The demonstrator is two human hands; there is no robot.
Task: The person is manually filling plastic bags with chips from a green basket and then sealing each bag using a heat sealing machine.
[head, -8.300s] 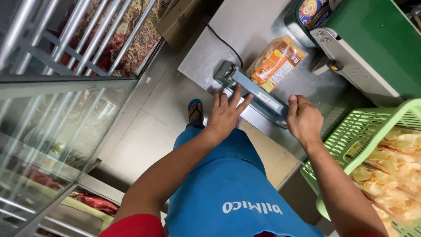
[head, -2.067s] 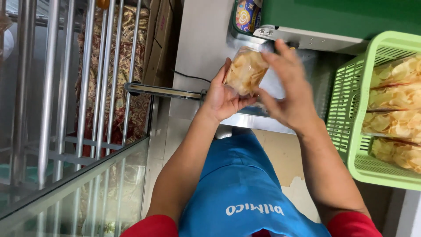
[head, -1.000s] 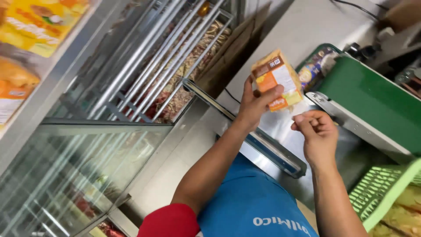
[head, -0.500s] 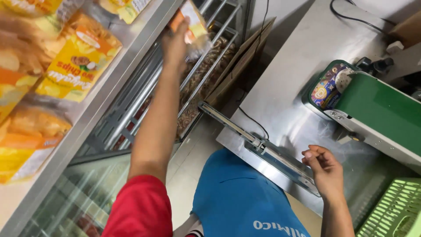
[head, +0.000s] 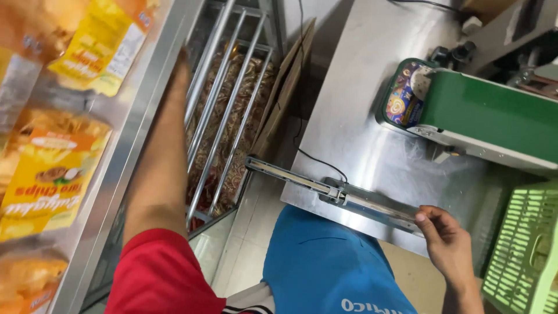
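Observation:
My left arm (head: pixel 163 157) stretches up along the steel edge of a shelf (head: pixel 125 151) at the left. Its hand is hidden past that edge, and the snack packet it carried is out of sight. Yellow and orange snack packets (head: pixel 40 180) lie on the shelf. My right hand (head: pixel 447 244) sits at the near edge of a steel table (head: pixel 360 87). Its loosely curled fingertips touch the right end of a long metal sealer bar (head: pixel 349 197) and hold nothing.
A green machine (head: pixel 494 116) stands on the table at the right, with a colourful lidded tub (head: pixel 401 96) beside it. A light green plastic basket (head: pixel 523 250) is at the lower right. A metal-barred rack (head: pixel 226 104) and a flat cardboard piece (head: pixel 285 87) fill the gap left of the table.
My left hand lifted the packet from over the table up to the shelf and has passed out of sight behind its edge. My right hand dropped onto the end of the sealer bar.

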